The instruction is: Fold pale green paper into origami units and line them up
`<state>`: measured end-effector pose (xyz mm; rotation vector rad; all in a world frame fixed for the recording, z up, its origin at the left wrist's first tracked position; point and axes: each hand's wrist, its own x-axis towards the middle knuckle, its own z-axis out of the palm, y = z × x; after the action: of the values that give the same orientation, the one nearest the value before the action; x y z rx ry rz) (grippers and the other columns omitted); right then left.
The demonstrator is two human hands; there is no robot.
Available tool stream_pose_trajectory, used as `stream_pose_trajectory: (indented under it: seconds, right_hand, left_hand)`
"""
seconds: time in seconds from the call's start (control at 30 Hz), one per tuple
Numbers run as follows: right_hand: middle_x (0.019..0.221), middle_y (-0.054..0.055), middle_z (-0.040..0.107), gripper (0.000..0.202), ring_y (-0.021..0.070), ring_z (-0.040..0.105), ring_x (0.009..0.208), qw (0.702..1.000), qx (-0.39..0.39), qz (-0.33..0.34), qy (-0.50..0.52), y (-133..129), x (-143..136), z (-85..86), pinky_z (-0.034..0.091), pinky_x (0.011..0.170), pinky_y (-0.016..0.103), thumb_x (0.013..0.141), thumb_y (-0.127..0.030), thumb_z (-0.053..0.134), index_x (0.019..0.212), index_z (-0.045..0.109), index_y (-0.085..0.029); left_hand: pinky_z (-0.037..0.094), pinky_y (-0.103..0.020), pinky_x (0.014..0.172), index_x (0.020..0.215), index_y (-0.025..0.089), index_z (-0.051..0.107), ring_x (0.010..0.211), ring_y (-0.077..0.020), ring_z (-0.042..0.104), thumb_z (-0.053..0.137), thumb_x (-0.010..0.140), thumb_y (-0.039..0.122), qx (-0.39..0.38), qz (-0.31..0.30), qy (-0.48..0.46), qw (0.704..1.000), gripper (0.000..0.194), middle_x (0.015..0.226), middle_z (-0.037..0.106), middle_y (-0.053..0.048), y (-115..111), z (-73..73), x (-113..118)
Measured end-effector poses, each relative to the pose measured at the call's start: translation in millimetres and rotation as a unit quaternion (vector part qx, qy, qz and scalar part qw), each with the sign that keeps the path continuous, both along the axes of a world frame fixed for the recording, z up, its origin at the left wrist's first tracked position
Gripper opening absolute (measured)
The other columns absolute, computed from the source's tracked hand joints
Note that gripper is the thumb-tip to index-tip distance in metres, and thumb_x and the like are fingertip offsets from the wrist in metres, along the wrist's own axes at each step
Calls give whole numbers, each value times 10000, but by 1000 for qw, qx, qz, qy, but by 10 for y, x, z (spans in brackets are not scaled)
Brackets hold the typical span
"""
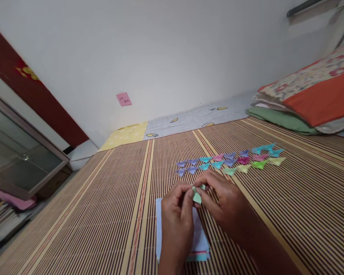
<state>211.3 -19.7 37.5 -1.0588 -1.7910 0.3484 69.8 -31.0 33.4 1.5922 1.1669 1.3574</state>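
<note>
Between the fingertips of both hands is a small piece of folded light green paper (197, 196). My left hand (179, 208) pinches its left side, with the thumb on the near face. My right hand (222, 193) grips the other side between thumb and fingers, which partly cover it. Under my left hand lies a stack of square paper sheets (200, 238), pale lilac on top, with pink and turquoise edges showing below. Just beyond the hands, small folded paper boats (231, 162) in purple, blue, pink, green and yellow stand in rows.
A striped bamboo mat (111, 198) covers the bed. Folded bedding (318, 95) is piled at the right. Patterned cloth (183, 122) runs along the white wall, where a pink note (124, 99) is stuck. A glass-fronted cabinet (20, 152) stands at the left.
</note>
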Motion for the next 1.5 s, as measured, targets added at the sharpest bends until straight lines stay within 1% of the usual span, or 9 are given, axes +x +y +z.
stream_pose_trajectory:
  seconds: [0.23,0.33,0.53,0.7,0.83,0.97,1.07,1.27,1.5]
  right_hand:
    - [815,39,600,135,217,562,800,1000,17,-13,5,12,-5,10,414,722,353,885,-105,514,800,529,-208]
    - [794,37,579,147,215,550,783,999,27,-22,11,25,-19,3,413,725,357,860,-88,518,776,505,-208]
    - [778,41,573,150,217,537,776,996,80,-46,-7,50,-47,-53,394,733,362,840,-66,526,772,500,-197]
    - [762,50,584,155,233,519,778,988,125,-56,-72,46,-101,-51,359,713,367,861,-72,532,753,524,-183]
    - [750,47,583,167,228,510,766,987,126,-49,-82,36,-125,-20,360,707,365,859,-63,545,745,521,-183]
    - [754,48,602,168,224,534,772,990,128,-41,-51,49,-102,-34,384,720,361,850,-42,534,763,530,-185]
    - [749,40,609,169,219,545,774,992,121,-40,-23,65,-85,-64,401,726,355,844,-41,542,769,534,-191]
    - [759,28,600,179,213,543,771,995,97,-38,-10,62,-97,-92,413,704,341,824,-34,527,773,519,-205]
    - [774,39,604,156,221,549,783,999,52,-10,0,68,-112,-101,423,703,353,825,-56,509,777,531,-203]
  left_hand:
    - [509,-233,662,881,189,652,694,-128,605,658,947,322,-41,6,-97,994,148,775,658,9,17,-46,34]
    - [499,-237,690,928,199,649,708,-124,608,634,959,288,-33,12,-80,996,95,814,669,10,5,-49,23]
    - [502,-279,733,952,202,661,794,-167,650,637,934,262,-19,71,10,997,68,881,691,-20,-21,0,27]
    - [483,-266,691,857,180,652,733,-162,605,649,922,356,-73,31,-48,996,187,768,637,-10,-11,65,21]
    - [485,-273,699,845,178,638,711,-155,584,633,925,350,-92,20,-74,993,189,758,619,-5,1,62,-24]
    - [507,-298,759,915,197,664,817,-178,640,609,931,268,-27,46,-9,999,91,885,687,-28,-8,62,-68]
    - [500,-282,710,887,202,676,792,-173,647,619,892,173,28,85,80,993,64,888,696,-21,-17,85,-65]
    - [453,-253,576,858,196,676,628,-154,591,674,845,163,-19,115,117,986,36,737,660,8,-11,90,-17]
    - [438,-261,621,822,193,652,645,-154,571,662,834,153,-25,115,125,985,43,719,640,13,-11,48,-20]
